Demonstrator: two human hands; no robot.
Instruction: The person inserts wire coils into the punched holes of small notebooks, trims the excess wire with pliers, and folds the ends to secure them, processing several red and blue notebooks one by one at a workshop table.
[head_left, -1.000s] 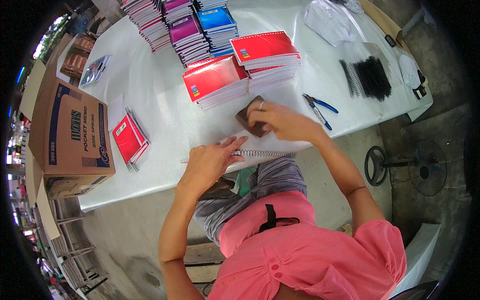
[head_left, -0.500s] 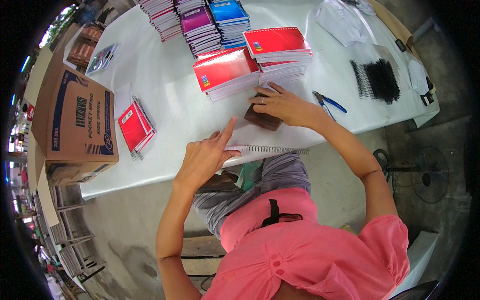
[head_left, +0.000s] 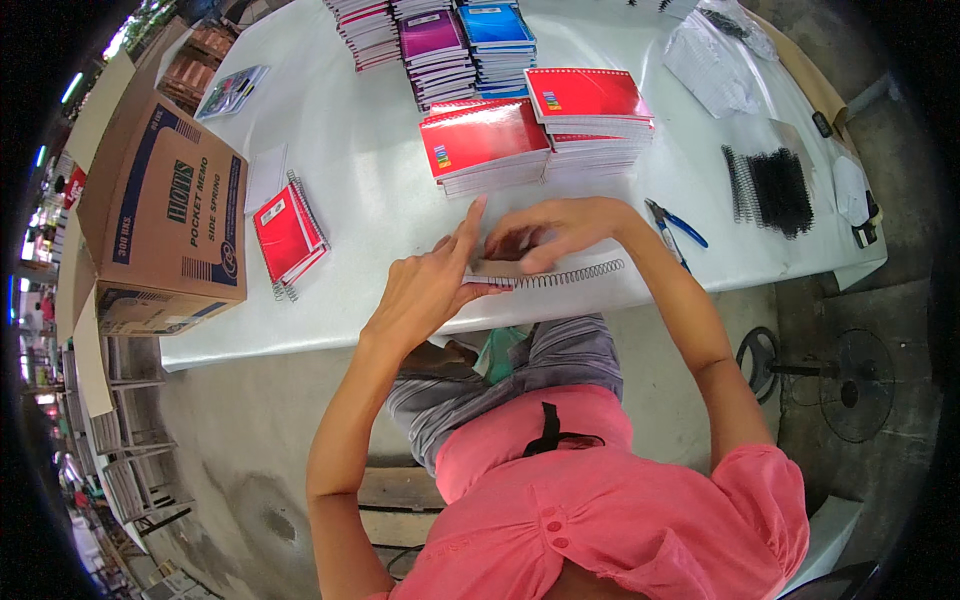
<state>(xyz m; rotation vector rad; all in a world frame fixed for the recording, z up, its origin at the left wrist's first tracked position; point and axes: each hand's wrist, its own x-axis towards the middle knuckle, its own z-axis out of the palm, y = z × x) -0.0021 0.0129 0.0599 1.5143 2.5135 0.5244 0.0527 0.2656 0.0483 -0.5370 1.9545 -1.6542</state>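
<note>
At the table's near edge lies a small notepad, seen edge-on, with a thin wire coil running along its edge and sticking out to the right. My left hand pins the pad's left end, thumb at the near edge and index finger stretched forward. A brown block rests against the pad, mostly hidden under my right hand. The curled fingers of that hand are around the block and slightly blurred.
Ahead stand stacks of red notebooks, purple ones and blue ones. Blue-handled pliers and a pile of black coils lie right. Coiled red notebooks and a cardboard box sit left.
My right hand has brought the brown block nearer to me and left, onto the notepad beside my left hand. My left hand keeps its hold on the pad. The whole view has shifted slightly.
</note>
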